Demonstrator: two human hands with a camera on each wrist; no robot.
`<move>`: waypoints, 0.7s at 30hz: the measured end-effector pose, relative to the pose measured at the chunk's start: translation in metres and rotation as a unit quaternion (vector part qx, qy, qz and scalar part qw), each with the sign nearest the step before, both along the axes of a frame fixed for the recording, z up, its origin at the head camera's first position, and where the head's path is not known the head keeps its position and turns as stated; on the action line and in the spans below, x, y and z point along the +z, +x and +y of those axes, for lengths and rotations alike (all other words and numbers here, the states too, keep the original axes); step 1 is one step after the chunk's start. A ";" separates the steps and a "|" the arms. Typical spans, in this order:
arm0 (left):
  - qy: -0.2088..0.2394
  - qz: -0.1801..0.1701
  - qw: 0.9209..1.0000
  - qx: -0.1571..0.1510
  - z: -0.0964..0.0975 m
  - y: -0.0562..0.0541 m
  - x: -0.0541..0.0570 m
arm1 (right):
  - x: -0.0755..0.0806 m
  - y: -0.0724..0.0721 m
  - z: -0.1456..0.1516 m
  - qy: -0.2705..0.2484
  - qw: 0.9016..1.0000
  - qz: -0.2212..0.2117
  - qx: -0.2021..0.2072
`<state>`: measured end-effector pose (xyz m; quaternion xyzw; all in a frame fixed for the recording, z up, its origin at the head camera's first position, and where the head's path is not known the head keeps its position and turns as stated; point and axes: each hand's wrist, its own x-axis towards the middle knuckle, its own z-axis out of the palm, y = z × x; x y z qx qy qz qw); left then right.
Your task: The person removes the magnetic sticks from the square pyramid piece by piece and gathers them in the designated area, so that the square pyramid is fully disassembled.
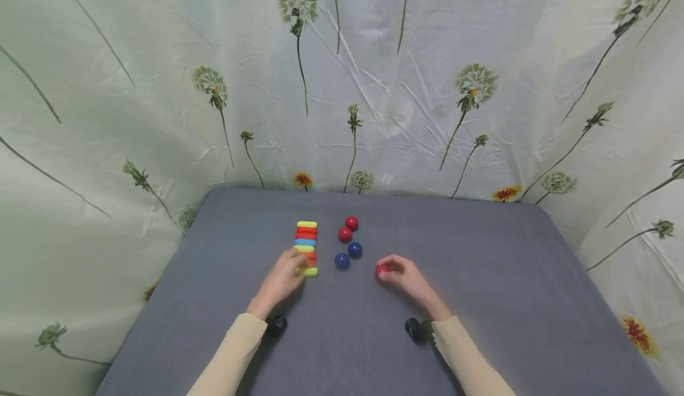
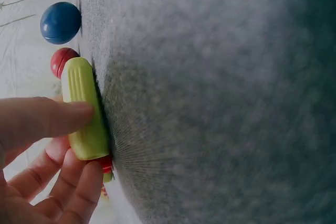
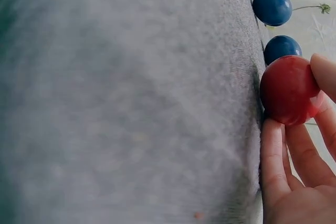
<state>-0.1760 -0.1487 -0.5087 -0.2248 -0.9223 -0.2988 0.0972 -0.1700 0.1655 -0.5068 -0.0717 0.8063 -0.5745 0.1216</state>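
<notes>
My left hand [image 1: 285,275] is at the near end of a row of short coloured sticks. In the left wrist view its thumb lies across a yellow-green stick [image 2: 86,85] with a grooved end, and fingertips touch that stick's lower end. Red sticks [image 1: 307,230] and a blue stick [image 1: 305,242] lie farther along the row. With its thumb and fingers my right hand [image 1: 408,279] holds a glossy red ball [image 3: 290,90], close over the cloth. Between the hands are two blue balls [image 1: 342,260], and two more red balls [image 1: 344,234] sit behind them.
A grey cloth [image 1: 481,265] covers the table. Behind and beside it hangs a pale curtain [image 1: 374,87] printed with dandelions and flowers. Dark wrist cameras, one on each wrist [image 1: 276,326], hang low near the cloth.
</notes>
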 end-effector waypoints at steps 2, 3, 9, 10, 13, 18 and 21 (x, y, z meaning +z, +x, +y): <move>-0.009 0.010 1.000 0.010 -0.001 0.000 0.000 | 0.001 -0.002 -0.002 -0.002 1.000 0.004 -0.007; -0.013 0.013 1.000 0.014 -0.001 0.000 0.000 | 0.000 -0.004 -0.004 -0.004 1.000 0.006 -0.011; -0.026 0.002 0.999 0.037 -0.001 0.000 0.003 | -0.004 -0.021 -0.015 -0.010 0.998 0.036 -0.052; -0.025 0.002 0.999 0.037 -0.001 0.000 0.003 | -0.003 -0.024 -0.016 -0.010 0.997 0.049 -0.056; -0.021 0.005 0.999 0.030 -0.002 0.000 0.004 | -0.003 -0.030 -0.022 -0.002 0.994 0.093 -0.061; -0.018 0.000 1.000 0.018 -0.004 0.000 0.005 | -0.002 -0.038 -0.029 0.025 0.990 0.114 -0.074; -0.017 -0.010 1.000 0.013 -0.006 0.001 0.007 | -0.002 -0.040 -0.032 0.046 0.990 0.098 -0.087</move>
